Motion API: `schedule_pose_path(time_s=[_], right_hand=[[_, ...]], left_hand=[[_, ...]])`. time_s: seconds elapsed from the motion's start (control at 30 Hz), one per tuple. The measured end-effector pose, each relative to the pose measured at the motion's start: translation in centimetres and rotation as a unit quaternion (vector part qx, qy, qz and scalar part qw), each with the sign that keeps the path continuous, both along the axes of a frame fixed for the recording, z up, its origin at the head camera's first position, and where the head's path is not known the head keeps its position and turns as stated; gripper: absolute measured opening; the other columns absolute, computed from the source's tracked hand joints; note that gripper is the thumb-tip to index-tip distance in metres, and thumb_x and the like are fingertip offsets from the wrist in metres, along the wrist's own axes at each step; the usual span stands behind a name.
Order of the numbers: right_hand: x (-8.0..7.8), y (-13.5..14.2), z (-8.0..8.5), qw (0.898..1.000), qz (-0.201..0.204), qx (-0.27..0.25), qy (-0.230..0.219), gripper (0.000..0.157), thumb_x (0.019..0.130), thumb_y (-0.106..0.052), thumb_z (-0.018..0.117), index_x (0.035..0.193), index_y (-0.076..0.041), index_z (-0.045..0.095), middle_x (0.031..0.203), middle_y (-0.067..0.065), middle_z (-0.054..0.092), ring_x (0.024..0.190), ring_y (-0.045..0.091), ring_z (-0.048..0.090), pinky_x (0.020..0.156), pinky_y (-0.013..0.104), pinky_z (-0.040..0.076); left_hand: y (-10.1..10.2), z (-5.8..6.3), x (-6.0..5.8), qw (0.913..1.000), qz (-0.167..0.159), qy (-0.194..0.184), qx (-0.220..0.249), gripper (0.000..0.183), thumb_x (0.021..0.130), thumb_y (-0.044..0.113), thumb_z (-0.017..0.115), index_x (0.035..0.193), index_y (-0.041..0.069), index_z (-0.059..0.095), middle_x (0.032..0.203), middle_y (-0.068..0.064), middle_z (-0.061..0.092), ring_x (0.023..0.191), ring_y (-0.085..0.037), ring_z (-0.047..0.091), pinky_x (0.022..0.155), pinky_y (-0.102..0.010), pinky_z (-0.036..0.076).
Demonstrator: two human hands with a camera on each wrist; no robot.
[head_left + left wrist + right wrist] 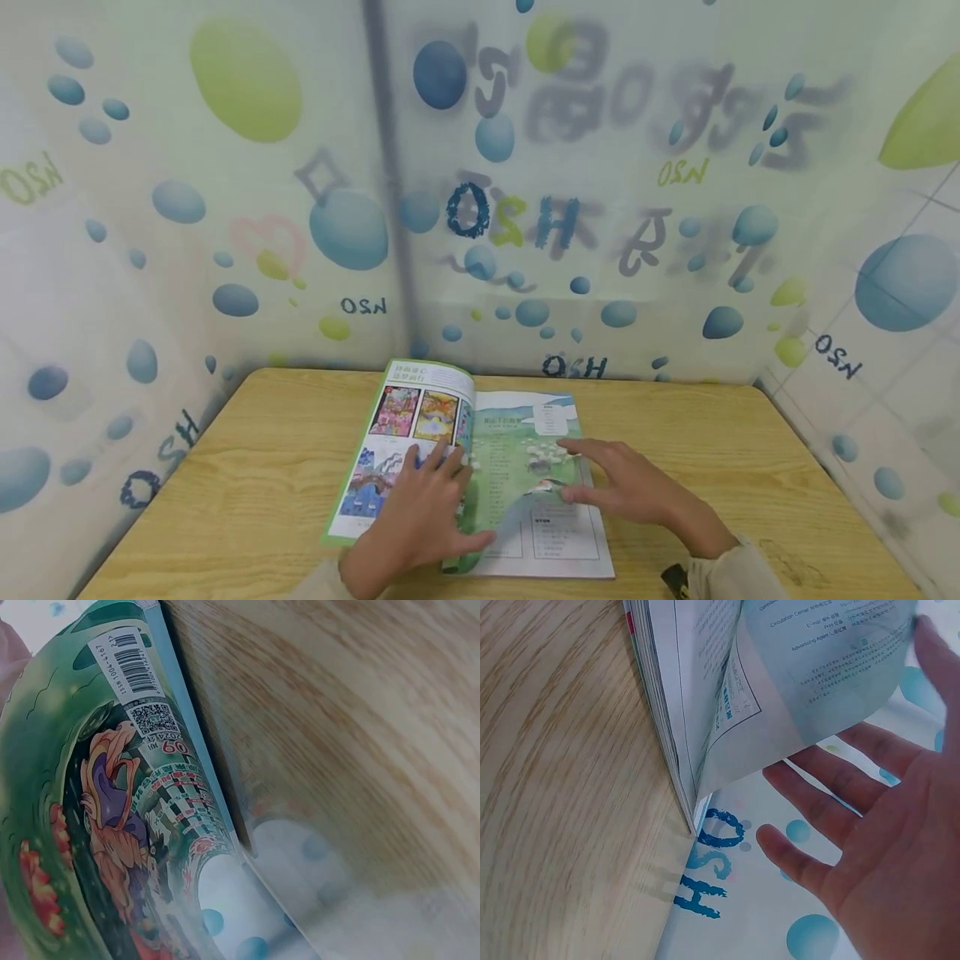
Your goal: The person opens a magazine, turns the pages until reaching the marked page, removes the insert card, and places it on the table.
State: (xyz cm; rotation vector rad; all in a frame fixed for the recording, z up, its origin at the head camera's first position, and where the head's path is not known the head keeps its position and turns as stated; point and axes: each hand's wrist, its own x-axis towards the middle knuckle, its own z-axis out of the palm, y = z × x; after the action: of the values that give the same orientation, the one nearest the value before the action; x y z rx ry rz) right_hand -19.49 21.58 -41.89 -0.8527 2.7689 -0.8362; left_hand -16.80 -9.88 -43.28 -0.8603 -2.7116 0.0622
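An open magazine lies on the wooden table, with pictures on its left page and a green illustration with text on its right. My left hand is spread over the left page and the fold, fingers apart. In the left wrist view the magazine's curved green cover shows a barcode. My right hand is over the right page's outer edge, thumb and fingers apart. In the right wrist view a curved page stands between the thumb and the spread fingers of my right hand; firm contact cannot be told.
The wooden table extends on both sides of the magazine. Pale curtains printed with blue and green drops hang close behind and beside it. A dark band lies at my right sleeve.
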Motion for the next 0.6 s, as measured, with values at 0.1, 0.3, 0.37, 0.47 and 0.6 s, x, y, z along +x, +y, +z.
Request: schedule_pose_path(time_s=[0.1, 0.3, 0.37, 0.47, 0.6], right_hand=[[0.2, 0.0, 0.1, 1.000, -0.003, -0.009, -0.011, 0.061, 0.100, -0.048, 0.053, 0.148, -0.010, 0.048, 0.144, 0.013, 0.054, 0.134, 0.038, 0.047, 0.104, 0.064, 0.037], [0.3, 0.5, 0.0, 0.999, -0.038, -0.016, -0.012, 0.056, 0.104, -0.046, 0.045, 0.151, -0.015, 0.043, 0.153, 0.012, 0.043, 0.139, 0.040, 0.039, 0.106, 0.066, 0.033], [0.3, 0.7, -0.1, 0.998, -0.060, -0.002, 0.001, 0.062, 0.101, -0.052, 0.047, 0.153, -0.018, 0.040, 0.155, 0.012, 0.040, 0.140, 0.040, 0.038, 0.105, 0.067, 0.033], [0.3, 1.0, -0.2, 0.996, -0.085, 0.024, 0.026, 0.072, 0.097, -0.058, 0.052, 0.154, -0.017, 0.037, 0.156, 0.014, 0.037, 0.140, 0.042, 0.038, 0.105, 0.068, 0.033], [0.3, 1.4, -0.1, 0.993, -0.102, 0.058, 0.029, 0.083, 0.092, -0.059, 0.059, 0.152, -0.005, 0.039, 0.155, 0.023, 0.036, 0.138, 0.047, 0.037, 0.105, 0.068, 0.032]], left_hand=[[-0.1, 0.1, 0.1, 0.9999, -0.008, 0.011, 0.006, 0.085, 0.076, 0.084, 0.053, 0.124, 0.015, 0.069, 0.132, -0.011, 0.062, 0.124, -0.034, 0.056, 0.092, -0.066, 0.044], [-0.3, 0.2, 0.1, 0.9996, -0.023, 0.007, 0.017, 0.080, 0.079, 0.076, 0.057, 0.136, 0.019, 0.060, 0.136, -0.010, 0.060, 0.127, -0.032, 0.054, 0.095, -0.064, 0.044], [-0.4, 0.2, 0.0, 0.9988, -0.039, 0.011, 0.028, 0.079, 0.081, 0.073, 0.060, 0.141, 0.020, 0.056, 0.140, -0.011, 0.057, 0.130, -0.032, 0.052, 0.096, -0.064, 0.044], [-0.5, 0.1, 0.0, 0.9959, -0.074, 0.025, 0.045, 0.081, 0.083, 0.065, 0.064, 0.150, 0.024, 0.045, 0.151, -0.011, 0.046, 0.138, -0.032, 0.044, 0.102, -0.062, 0.040], [-0.5, 0.2, -0.1, 0.9899, -0.130, 0.042, 0.041, 0.081, 0.086, 0.056, 0.067, 0.155, 0.029, 0.035, 0.162, -0.006, 0.028, 0.149, -0.028, 0.025, 0.113, -0.056, 0.031]])
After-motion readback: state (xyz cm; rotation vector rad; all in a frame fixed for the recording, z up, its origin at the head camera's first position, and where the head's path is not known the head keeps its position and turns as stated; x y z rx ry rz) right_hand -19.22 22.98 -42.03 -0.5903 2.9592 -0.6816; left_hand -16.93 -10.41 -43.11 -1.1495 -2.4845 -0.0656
